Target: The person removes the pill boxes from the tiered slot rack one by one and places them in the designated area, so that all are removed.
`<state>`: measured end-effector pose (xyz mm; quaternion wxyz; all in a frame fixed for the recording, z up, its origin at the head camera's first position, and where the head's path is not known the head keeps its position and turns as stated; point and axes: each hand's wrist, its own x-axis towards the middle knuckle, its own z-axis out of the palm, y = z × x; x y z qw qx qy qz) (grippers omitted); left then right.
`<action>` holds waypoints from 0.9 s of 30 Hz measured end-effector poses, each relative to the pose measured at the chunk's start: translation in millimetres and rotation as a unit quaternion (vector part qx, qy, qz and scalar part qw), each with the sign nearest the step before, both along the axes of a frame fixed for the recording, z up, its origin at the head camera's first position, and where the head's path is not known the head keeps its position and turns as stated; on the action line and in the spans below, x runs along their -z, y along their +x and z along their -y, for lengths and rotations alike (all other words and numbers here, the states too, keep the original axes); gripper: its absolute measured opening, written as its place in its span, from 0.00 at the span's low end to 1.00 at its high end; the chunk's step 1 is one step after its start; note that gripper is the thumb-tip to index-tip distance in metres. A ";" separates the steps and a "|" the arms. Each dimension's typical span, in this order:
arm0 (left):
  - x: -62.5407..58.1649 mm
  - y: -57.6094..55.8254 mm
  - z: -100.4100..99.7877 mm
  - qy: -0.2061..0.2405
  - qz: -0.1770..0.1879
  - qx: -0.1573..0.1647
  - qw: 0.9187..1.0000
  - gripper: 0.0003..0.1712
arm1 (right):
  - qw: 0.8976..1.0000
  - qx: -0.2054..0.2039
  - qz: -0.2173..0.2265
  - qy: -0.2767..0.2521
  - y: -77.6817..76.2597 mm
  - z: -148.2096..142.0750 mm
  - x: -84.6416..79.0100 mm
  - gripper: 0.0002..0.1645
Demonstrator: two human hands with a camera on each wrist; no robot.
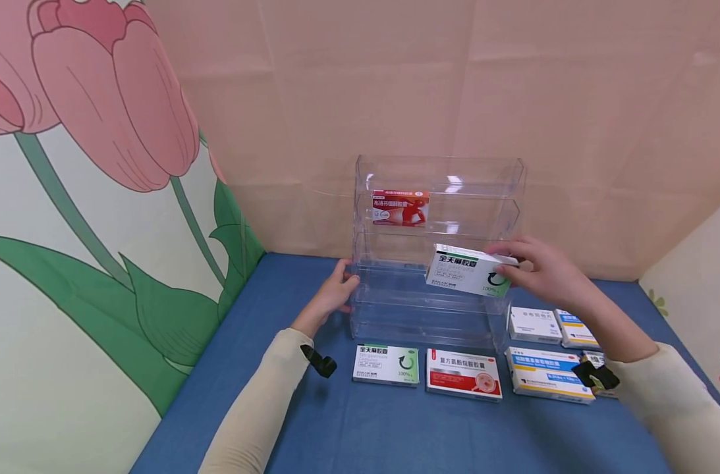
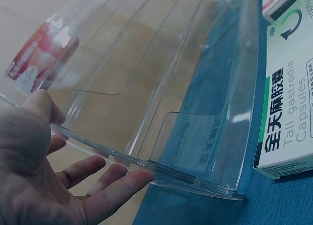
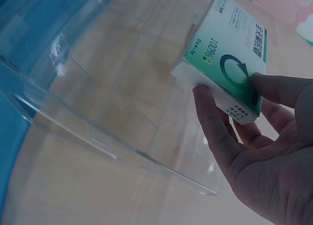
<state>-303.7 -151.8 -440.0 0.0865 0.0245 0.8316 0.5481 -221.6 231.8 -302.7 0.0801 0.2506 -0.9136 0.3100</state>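
Note:
My right hand holds a white-and-green medicine box by its right end, thumb on the printed face. The box is tilted and overlaps the middle tiers of a clear plastic tiered rack in the head view. My left hand rests at the rack's left side, with loosely spread fingers touching the side panel and the thumb at its edge. A red-and-white medicine box stands in an upper tier, at the left. Part of the right hand's fingers is hidden behind the held box.
Before the rack lie another white-and-green box, a red-and-white box and a blue-and-white box. Right of the rack are a white box and another blue-and-white box. A blue cloth covers the table, with a curtain behind.

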 end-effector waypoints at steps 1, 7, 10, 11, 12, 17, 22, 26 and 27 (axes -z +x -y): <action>0.5 -0.1 0.2 0.001 0.000 0.000 1.000 0.30 | 1.000 -0.001 0.004 0.001 0.6 1.2 2.6 0.21; 0.6 0.0 0.8 0.003 0.002 0.002 1.000 0.31 | 0.999 -0.002 0.031 0.006 3.0 8.8 19.2 0.20; 0.3 0.0 0.9 0.003 0.002 0.003 1.000 0.31 | 0.999 -0.005 0.052 0.001 4.1 13.1 27.0 0.20; 0.4 -0.2 1.0 0.003 0.002 0.003 1.000 0.31 | 0.998 -0.005 0.059 0.000 4.5 14.4 29.4 0.20; 0.4 -0.3 1.1 0.004 0.002 0.004 1.000 0.31 | 0.998 -0.006 0.065 -0.002 5.0 16.0 31.8 0.20; 1.4 -1.1 1.5 0.005 0.000 0.005 1.000 0.31 | 0.996 -0.015 0.092 -0.003 7.8 24.0 44.2 0.21; 1.9 -1.1 1.4 0.008 -0.001 0.006 1.000 0.31 | 0.993 -0.030 0.116 -0.012 10.4 32.5 57.8 0.20; 2.4 -1.2 1.0 0.008 -0.001 0.006 1.000 0.31 | 0.990 -0.041 0.137 -0.019 12.4 40.2 70.4 0.20; 2.4 -1.1 1.0 0.007 0.000 0.006 1.000 0.31 | 0.989 -0.043 0.141 -0.020 13.0 42.3 73.6 0.19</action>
